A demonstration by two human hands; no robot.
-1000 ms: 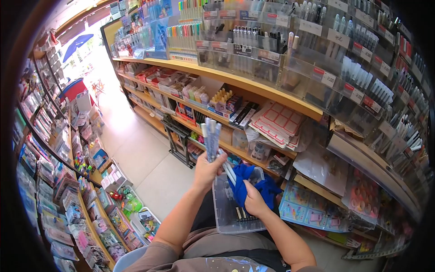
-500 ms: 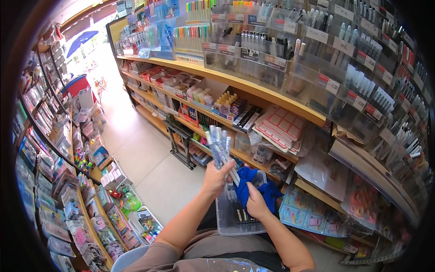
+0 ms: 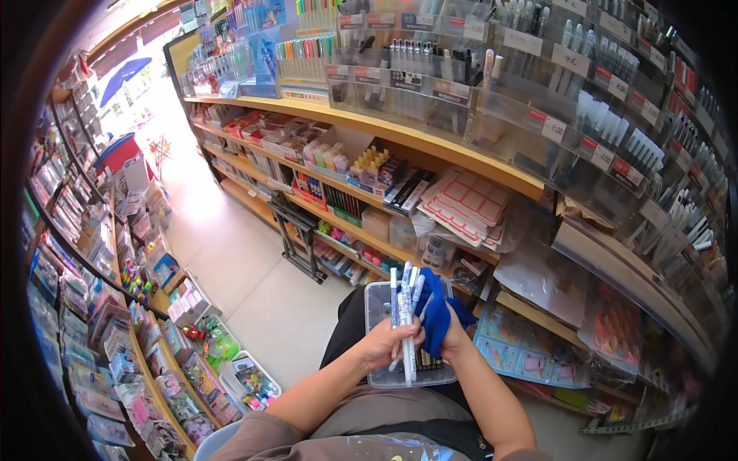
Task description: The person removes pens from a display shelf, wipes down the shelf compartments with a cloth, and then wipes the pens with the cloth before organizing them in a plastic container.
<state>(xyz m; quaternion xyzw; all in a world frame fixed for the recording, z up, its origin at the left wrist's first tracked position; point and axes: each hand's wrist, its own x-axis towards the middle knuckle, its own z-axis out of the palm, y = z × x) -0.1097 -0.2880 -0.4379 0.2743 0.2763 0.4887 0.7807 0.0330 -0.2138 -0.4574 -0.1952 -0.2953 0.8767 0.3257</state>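
Observation:
My left hand (image 3: pixel 390 343) is closed around a bunch of several white and blue pens (image 3: pixel 405 300), which stand roughly upright in the fist. Close beside it, my right hand (image 3: pixel 457 343) grips a blue cloth (image 3: pixel 438 313) that hangs over its fingers and touches or nearly touches the pens. Under both hands, a clear plastic box (image 3: pixel 377 296) rests on my lap. Dark and gold pen-like items lie in it, partly hidden by my hands.
Clear tiered pen racks (image 3: pixel 492 92) with price tags fill the wall ahead. Below, a wooden shelf (image 3: pixel 338 107) holds boxes of stationery. A folded black metal stand (image 3: pixel 298 238) leans at the lower shelves. Racks of packaged goods (image 3: pixel 146 346) and a white bin (image 3: pixel 257 376) line the left.
My left hand has moved down and right with the pens, which now stand more upright. The blue cloth has come off the pens' lower ends. The camera view has shifted slightly.

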